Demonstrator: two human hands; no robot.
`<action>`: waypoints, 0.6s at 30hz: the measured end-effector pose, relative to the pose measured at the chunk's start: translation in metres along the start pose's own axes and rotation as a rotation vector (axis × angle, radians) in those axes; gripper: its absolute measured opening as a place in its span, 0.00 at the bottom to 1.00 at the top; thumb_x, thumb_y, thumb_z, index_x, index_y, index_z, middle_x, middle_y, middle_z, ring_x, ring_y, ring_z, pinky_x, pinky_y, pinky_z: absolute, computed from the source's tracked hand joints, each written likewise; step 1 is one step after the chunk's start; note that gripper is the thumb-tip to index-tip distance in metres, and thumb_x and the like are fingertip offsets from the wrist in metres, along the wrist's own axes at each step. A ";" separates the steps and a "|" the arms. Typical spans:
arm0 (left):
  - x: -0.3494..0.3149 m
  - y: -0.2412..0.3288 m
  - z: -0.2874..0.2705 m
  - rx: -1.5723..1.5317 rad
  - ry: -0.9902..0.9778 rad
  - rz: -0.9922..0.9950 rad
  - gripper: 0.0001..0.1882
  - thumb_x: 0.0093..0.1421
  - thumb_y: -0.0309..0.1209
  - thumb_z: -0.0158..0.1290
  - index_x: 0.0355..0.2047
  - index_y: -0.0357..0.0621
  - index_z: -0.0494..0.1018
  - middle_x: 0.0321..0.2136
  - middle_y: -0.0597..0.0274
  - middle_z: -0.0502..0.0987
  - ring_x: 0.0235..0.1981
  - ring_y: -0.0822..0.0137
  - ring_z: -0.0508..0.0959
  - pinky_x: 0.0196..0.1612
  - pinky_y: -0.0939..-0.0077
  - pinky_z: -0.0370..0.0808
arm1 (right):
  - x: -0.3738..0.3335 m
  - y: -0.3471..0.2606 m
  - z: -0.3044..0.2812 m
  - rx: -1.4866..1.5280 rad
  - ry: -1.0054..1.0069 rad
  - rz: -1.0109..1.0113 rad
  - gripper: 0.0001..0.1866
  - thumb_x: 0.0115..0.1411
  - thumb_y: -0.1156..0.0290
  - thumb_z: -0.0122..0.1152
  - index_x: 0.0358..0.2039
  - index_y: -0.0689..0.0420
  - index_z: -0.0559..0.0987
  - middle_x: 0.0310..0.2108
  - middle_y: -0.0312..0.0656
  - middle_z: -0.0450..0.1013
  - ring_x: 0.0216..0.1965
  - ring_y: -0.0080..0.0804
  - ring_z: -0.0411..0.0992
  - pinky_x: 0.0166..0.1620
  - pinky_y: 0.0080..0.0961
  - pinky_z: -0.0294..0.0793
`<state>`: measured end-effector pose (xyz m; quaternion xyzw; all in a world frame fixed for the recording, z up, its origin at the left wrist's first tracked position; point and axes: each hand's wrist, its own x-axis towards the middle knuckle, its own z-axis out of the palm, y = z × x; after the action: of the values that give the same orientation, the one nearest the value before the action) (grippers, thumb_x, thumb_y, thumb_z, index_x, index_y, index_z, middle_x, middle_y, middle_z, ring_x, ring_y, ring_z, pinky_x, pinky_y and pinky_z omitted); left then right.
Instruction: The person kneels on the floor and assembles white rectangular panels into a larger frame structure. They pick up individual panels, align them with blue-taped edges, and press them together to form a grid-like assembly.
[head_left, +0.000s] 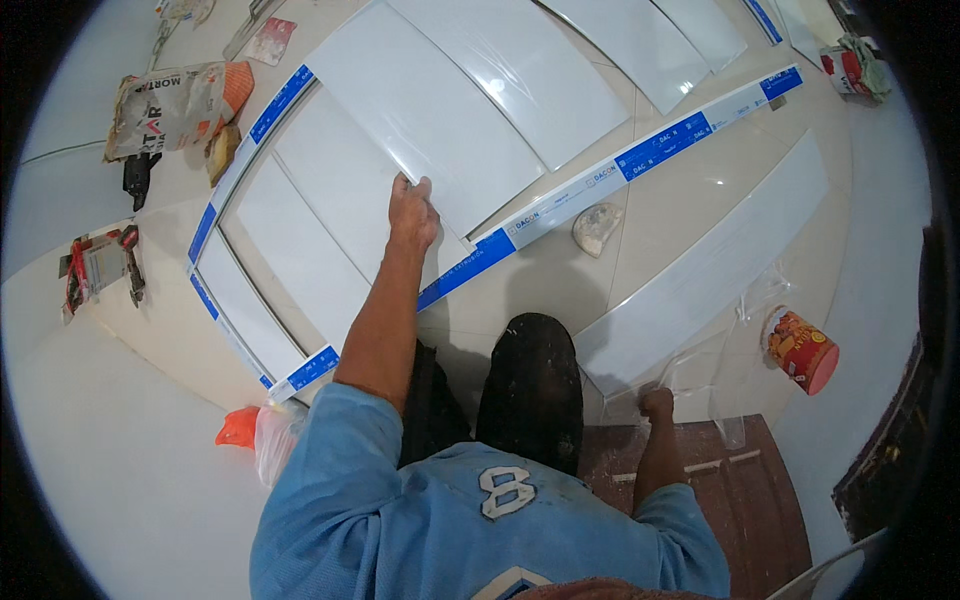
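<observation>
Head cam's got the left hand (pixel 413 215) pinching a white panel (pixel 440 130) along its edge, blue-and-white strip (pixel 560 207) off to that hand's right. Right hand (pixel 657 403) is bunched around clear plastic (pixel 697 372), long white board (pixel 715 255) just ahead of it.

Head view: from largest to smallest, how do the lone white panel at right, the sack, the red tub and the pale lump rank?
1. Lone white panel
2. Sack
3. Red tub
4. Pale lump
</observation>
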<state>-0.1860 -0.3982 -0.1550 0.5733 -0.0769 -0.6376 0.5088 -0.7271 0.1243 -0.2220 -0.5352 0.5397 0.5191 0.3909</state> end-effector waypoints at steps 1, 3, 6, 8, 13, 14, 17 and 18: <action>0.002 0.001 0.001 0.046 0.026 -0.026 0.18 0.72 0.20 0.48 0.61 0.39 0.64 0.53 0.53 0.75 0.52 0.59 0.78 0.58 0.60 0.79 | 0.001 0.000 -0.001 -0.028 0.075 -0.070 0.08 0.52 0.59 0.71 0.24 0.47 0.90 0.26 0.41 0.84 0.29 0.35 0.83 0.40 0.41 0.79; 0.009 0.002 0.004 0.019 -0.009 -0.008 0.16 0.73 0.21 0.47 0.59 0.39 0.66 0.51 0.54 0.75 0.49 0.61 0.79 0.55 0.62 0.79 | 0.004 -0.001 -0.008 -0.181 0.147 -0.096 0.08 0.52 0.58 0.71 0.23 0.47 0.89 0.25 0.41 0.84 0.30 0.35 0.83 0.39 0.41 0.79; 0.018 0.002 0.007 0.055 -0.001 -0.027 0.12 0.73 0.22 0.47 0.55 0.40 0.69 0.45 0.58 0.76 0.41 0.64 0.78 0.44 0.65 0.79 | 0.004 -0.005 -0.017 -0.132 0.099 -0.035 0.09 0.53 0.57 0.70 0.24 0.47 0.90 0.26 0.41 0.84 0.33 0.37 0.84 0.38 0.41 0.80; 0.023 0.000 0.007 0.076 0.035 -0.041 0.10 0.73 0.23 0.47 0.52 0.42 0.70 0.40 0.61 0.76 0.34 0.67 0.76 0.36 0.66 0.77 | 0.005 -0.007 -0.023 0.049 0.011 0.033 0.10 0.55 0.57 0.69 0.27 0.47 0.90 0.28 0.42 0.84 0.34 0.38 0.84 0.41 0.42 0.79; 0.032 -0.001 0.002 0.107 0.046 -0.070 0.07 0.71 0.25 0.50 0.48 0.44 0.71 0.32 0.64 0.72 0.27 0.69 0.71 0.26 0.66 0.69 | 0.011 -0.004 -0.020 0.103 0.078 -0.013 0.12 0.59 0.58 0.66 0.33 0.51 0.90 0.34 0.45 0.85 0.38 0.43 0.83 0.47 0.45 0.80; 0.034 0.000 0.000 0.124 0.041 -0.076 0.06 0.71 0.26 0.50 0.47 0.44 0.71 0.32 0.64 0.71 0.27 0.69 0.70 0.26 0.66 0.69 | 0.011 -0.003 -0.017 0.096 0.017 -0.039 0.12 0.59 0.59 0.66 0.33 0.53 0.89 0.34 0.46 0.85 0.39 0.44 0.83 0.49 0.46 0.80; 0.034 -0.003 0.000 0.204 0.108 -0.045 0.07 0.70 0.27 0.50 0.47 0.42 0.71 0.33 0.62 0.71 0.29 0.66 0.72 0.29 0.62 0.72 | 0.014 -0.004 -0.005 0.164 0.085 0.045 0.11 0.59 0.62 0.67 0.34 0.55 0.89 0.36 0.47 0.85 0.42 0.47 0.83 0.53 0.50 0.78; 0.033 -0.003 0.000 0.234 0.145 -0.021 0.08 0.70 0.27 0.50 0.47 0.41 0.71 0.34 0.61 0.72 0.31 0.64 0.73 0.30 0.60 0.73 | 0.014 -0.005 -0.004 0.197 0.149 0.097 0.10 0.58 0.63 0.67 0.33 0.55 0.88 0.36 0.48 0.85 0.42 0.48 0.83 0.54 0.51 0.78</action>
<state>-0.1824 -0.4208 -0.1787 0.6742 -0.1076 -0.5864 0.4360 -0.7238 0.1188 -0.2359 -0.5047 0.6408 0.4408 0.3747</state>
